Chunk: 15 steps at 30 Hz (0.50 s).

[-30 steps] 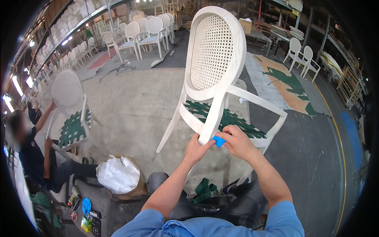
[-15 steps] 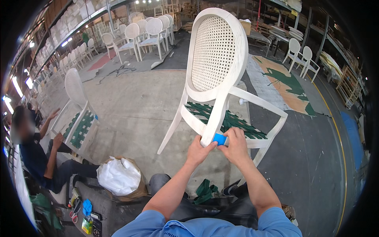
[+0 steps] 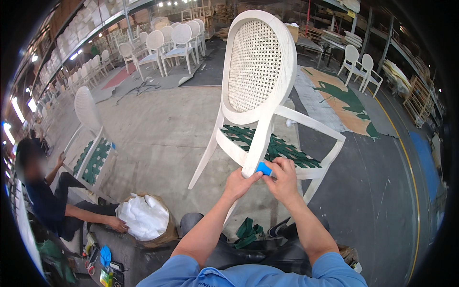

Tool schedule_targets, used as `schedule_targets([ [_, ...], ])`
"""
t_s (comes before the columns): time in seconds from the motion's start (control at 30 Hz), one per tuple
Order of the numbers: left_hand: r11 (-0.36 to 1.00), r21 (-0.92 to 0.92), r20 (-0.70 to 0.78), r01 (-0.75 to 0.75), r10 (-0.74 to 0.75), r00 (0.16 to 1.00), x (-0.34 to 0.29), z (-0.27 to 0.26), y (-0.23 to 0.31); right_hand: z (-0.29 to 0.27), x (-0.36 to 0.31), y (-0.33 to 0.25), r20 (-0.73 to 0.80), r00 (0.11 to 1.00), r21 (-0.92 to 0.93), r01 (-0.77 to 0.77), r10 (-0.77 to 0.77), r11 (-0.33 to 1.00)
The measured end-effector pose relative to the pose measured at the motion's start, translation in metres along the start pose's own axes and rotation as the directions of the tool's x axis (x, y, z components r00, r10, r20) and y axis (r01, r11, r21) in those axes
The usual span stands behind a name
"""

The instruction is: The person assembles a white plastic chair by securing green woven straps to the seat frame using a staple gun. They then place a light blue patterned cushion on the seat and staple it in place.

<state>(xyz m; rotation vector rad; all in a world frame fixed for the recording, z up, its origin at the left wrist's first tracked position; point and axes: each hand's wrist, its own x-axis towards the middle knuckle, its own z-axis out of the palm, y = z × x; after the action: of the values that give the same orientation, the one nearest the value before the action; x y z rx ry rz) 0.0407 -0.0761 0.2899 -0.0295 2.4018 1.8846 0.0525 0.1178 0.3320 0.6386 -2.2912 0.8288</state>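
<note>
A white wooden armchair (image 3: 266, 136) with an oval cane back stands before me, its back turned partly toward me. Green webbing (image 3: 282, 153) is woven across its seat frame. My left hand (image 3: 238, 184) is wrapped round the lower end of the back post, thumb tip at the edge of a small blue piece (image 3: 263, 168). That piece lies against the seat rail beside the post; I cannot tell its material. The fingers of my right hand (image 3: 285, 182) pinch its right side. Green webbing strips (image 3: 248, 231) lie on the floor between my feet.
At left a seated person (image 3: 43, 201) has one hand at a bag of white material (image 3: 144, 219), beside another white chair (image 3: 93, 138). Red-handled scissors (image 3: 90, 267) and a blue scrap (image 3: 105, 256) lie on a dark surface. More chairs (image 3: 181, 40) stand behind.
The seated person has lowered one hand from near the other chair to the white bag. My hands stay at the blue piece, the right one's fingers shifting slightly. The view has shifted a little.
</note>
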Motion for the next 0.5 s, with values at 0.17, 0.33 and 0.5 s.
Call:
schedule_targets([
  [0.17, 1.000, 0.000, 0.016, -0.016, 0.016, 1.000, 0.001, 0.003, 0.001, -0.002, 0.001, 0.002, 0.009, 1.000, -0.004, 0.008, -0.008, 1.000],
  [0.33, 0.999, -0.031, -0.024, -0.040, 0.039, 0.999, 0.001, 0.007, 0.000, -0.002, 0.002, 0.002, 0.027, 1.000, -0.014, -0.001, 0.001, 1.000],
  [0.5, 0.996, -0.085, -0.030, -0.030, 0.028, 0.999, 0.000, 0.010, -0.001, -0.002, -0.001, 0.002, -0.010, 0.996, 0.072, -0.085, 0.086, 0.994],
])
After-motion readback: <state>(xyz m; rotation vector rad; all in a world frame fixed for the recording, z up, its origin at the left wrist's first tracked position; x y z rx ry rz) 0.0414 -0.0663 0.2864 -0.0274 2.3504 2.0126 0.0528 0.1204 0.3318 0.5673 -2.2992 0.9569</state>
